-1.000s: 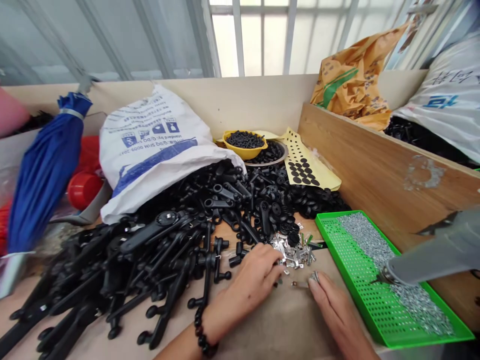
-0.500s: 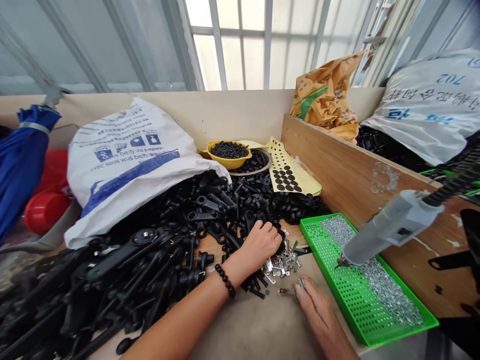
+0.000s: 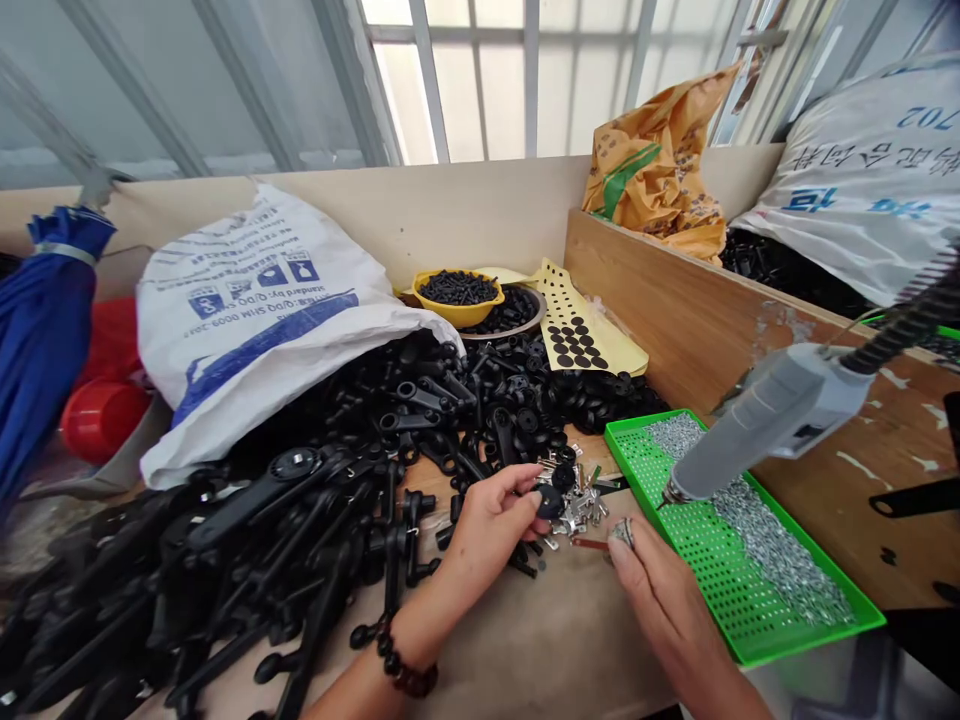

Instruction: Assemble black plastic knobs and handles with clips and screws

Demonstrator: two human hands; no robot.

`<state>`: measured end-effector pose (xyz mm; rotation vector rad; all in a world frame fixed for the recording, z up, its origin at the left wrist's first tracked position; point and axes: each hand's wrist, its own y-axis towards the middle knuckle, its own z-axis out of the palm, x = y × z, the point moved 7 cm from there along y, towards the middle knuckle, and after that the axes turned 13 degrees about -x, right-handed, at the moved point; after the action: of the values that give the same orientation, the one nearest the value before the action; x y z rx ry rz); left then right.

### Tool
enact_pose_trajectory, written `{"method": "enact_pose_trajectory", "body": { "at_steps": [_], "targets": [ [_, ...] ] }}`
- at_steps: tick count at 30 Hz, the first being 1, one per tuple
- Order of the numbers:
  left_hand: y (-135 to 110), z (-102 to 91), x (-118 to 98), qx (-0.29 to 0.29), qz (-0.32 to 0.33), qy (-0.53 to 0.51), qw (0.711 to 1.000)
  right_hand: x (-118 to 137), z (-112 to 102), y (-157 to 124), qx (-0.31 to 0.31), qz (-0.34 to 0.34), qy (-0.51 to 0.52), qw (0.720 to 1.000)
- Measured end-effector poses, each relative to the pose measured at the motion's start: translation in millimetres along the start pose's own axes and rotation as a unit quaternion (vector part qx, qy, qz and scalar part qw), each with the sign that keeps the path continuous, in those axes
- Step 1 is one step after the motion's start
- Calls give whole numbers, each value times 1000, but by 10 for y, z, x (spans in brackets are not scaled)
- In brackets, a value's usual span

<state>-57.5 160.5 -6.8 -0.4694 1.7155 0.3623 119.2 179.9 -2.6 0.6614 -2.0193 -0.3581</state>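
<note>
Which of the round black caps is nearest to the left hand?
The round black cap at the thumb tip of the left hand; the other caps lie farther from it, on the silver clips and in the black heap behind.

Note at your left grip [image 3: 487, 515] the disc [image 3: 551, 503]: matt black plastic. The clips [image 3: 583, 512] before you are shiny metal. To your right, the tray [image 3: 701, 570] is glossy green plastic; the partition [image 3: 675, 290], smooth grained wood. The far-left sack [image 3: 255, 300] looks like creased, matt plastic.
</note>
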Motion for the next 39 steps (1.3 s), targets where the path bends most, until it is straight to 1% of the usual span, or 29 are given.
{"method": "enact_pose_trajectory", "body": {
  "at_steps": [1,2,5,8,10,11,13,15,17,19,20,21,22,24,26,28,30,32,37,39],
  "targets": [
    [-67,33,40,5,-54,-55,997,60,-22,25,-11,-31,-24,999],
    [-127,64,59,10,-92,-98,991,117,-39,43,-23,-64,-50,996],
    [-253,137,41,31,-135,-157,978,220,-51,60,-48,-139,-116,982],
    [-341,191,36,59,-166,-206,963,239,-66,54,-58,-160,-138,976],
    [-390,229,30,89,-178,-245,949,225,-86,46,-54,-146,-125,980],
    [-413,248,26,108,-180,-263,942,206,-87,42,-43,-127,-109,985],
    [-449,270,26,135,-182,-285,931,149,-69,27,-11,-70,-64,995],
    [-469,266,40,142,-180,-295,928,87,-28,1,22,0,-12,1000],
    [-482,260,48,145,-169,-301,927,63,43,-36,59,49,41,996],
    [-499,275,51,155,-161,-312,923,89,133,-80,104,65,87,989],
    [-507,287,57,159,-161,-323,919,110,162,-96,118,62,98,986],
    [-513,298,71,157,-168,-338,913,130,167,-101,117,53,99,987],
    [-516,309,92,151,-180,-356,904,143,148,-95,102,41,86,990],
    [-519,328,147,130,-210,-393,886,166,36,-51,33,-1,27,999],
    [-529,356,195,115,-234,-415,872,219,-85,-6,-30,-68,-45,996],
    [-547,395,223,115,-247,-421,865,283,-149,24,-61,-141,-109,982],
    [-569,431,239,114,-256,-421,863,335,-156,37,-63,-197,-155,966],
    [-588,452,254,105,-263,-417,864,370,-137,37,-54,-229,-192,953],
    [-613,433,283,63,-272,-387,879,441,-110,16,-36,-259,-259,930],
    [-589,386,268,39,-250,-361,898,462,-115,13,-33,-266,-276,923]
  ]
}}
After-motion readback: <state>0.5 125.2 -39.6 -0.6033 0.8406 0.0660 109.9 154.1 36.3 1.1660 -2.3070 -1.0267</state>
